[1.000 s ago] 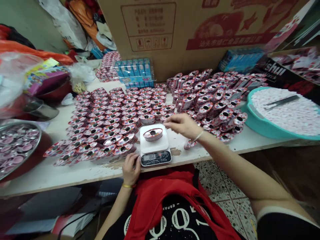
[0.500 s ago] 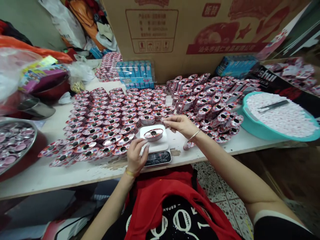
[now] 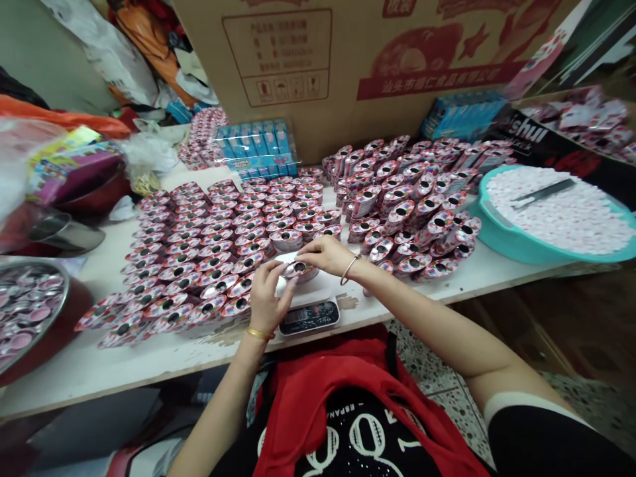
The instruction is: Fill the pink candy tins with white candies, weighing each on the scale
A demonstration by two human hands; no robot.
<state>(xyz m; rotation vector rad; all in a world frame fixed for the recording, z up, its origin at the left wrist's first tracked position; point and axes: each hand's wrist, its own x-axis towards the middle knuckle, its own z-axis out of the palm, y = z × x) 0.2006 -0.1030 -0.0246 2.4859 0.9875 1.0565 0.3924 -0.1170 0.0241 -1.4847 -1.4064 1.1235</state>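
A small red-and-white printed pouch [image 3: 307, 273] with a dark round opening on top stands on a white digital kitchen scale [image 3: 318, 291]. At its left end is my left hand [image 3: 268, 298], thumb on the near side and fingers at the far left, closed around that end. My right hand [image 3: 325, 257] reaches over from the right, its fingertips pinched together at the pouch's top. Whatever is in that pinch is too small or hidden to make out. The scale's dark display panel [image 3: 311, 317] faces me.
Rows of similar pouches [image 3: 199, 255] stand left of the scale, and more [image 3: 412, 205] crowd the right. A turquoise basin [image 3: 501, 228] holds small white pieces and metal tweezers [image 3: 544, 192]. A metal bowl [image 3: 74, 308] of pink caps stands left. Behind is a large carton [image 3: 342, 126].
My right hand has moved left and slightly down, from beyond the scale's right side to the top of the pouch. My left hand has closed in on the pouch's left end.
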